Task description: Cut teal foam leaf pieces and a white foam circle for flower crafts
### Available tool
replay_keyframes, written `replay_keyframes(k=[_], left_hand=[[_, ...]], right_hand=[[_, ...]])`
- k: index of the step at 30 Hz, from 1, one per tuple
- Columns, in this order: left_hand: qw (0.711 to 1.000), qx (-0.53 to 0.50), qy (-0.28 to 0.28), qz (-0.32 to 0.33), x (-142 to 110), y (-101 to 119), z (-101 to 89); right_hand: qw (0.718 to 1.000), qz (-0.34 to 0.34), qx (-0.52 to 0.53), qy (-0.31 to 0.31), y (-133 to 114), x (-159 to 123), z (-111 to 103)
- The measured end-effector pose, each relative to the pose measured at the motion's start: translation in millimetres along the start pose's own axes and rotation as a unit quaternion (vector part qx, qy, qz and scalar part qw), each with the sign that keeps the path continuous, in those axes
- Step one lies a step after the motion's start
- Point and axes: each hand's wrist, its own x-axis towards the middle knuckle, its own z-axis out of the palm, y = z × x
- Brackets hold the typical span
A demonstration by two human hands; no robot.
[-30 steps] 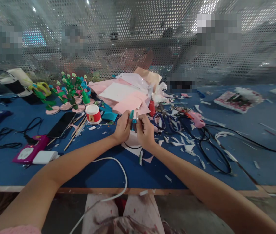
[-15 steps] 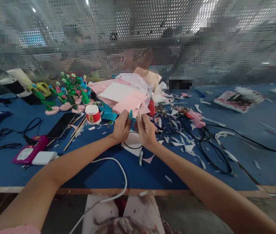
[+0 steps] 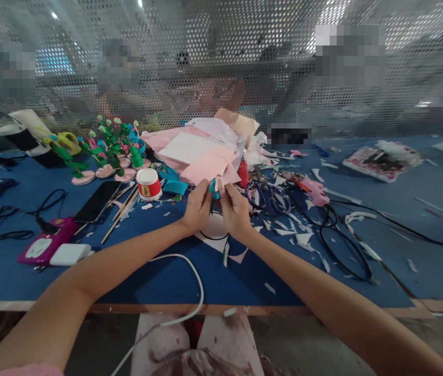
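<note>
My left hand (image 3: 198,208) and my right hand (image 3: 236,210) meet over the middle of the table, fingers closed in a pinch. Between their fingertips is a small teal piece (image 3: 216,195), apparently paper, curled up. Its lower part is hidden by my fingers. Beneath my hands lie a thin black loop and a pale paper scrap (image 3: 218,244). Pink paper sheets (image 3: 207,164) are just beyond my fingertips. Flat blue paper pieces (image 3: 175,187) and a white tub with a red label (image 3: 149,184) stand to the left. Blue-handled scissors (image 3: 279,198) lie right of my right hand.
Small green paper plants (image 3: 121,156) on pink discs stand at back left. A phone (image 3: 98,201), wooden sticks (image 3: 119,215) and a purple box (image 3: 47,241) with a cable lie left. At right are a pink glue gun (image 3: 315,192), its cord and white scraps. Perforated mesh (image 3: 205,62) rises behind.
The teal piece has turned between my fingertips and now shows a rounded, rolled end. My fingers have shifted slightly; both hands stay in about the same place.
</note>
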Motion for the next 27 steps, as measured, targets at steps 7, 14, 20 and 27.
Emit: replay_keyframes(k=[7, 14, 20, 27], left_hand=[[0.998, -0.044, -0.011, -0.053, -1.8, 0.7, 2.3], [0.992, -0.096, -0.021, -0.078, -1.5, 0.5, 2.9], [0.986, -0.128, -0.042, -0.094, -1.0, -1.4, 3.2], [0.990, -0.108, -0.054, -0.073, 4.6, -5.0, 1.1]], right_hand=[[1.000, -0.017, -0.004, 0.013, -0.3, -2.7, 0.7], [1.000, -0.020, -0.009, -0.001, 2.1, -5.2, -1.1], [0.999, -0.033, -0.043, -0.006, 1.1, -5.3, -3.6], [0.997, -0.057, -0.053, 0.003, 4.7, -0.7, -5.2]])
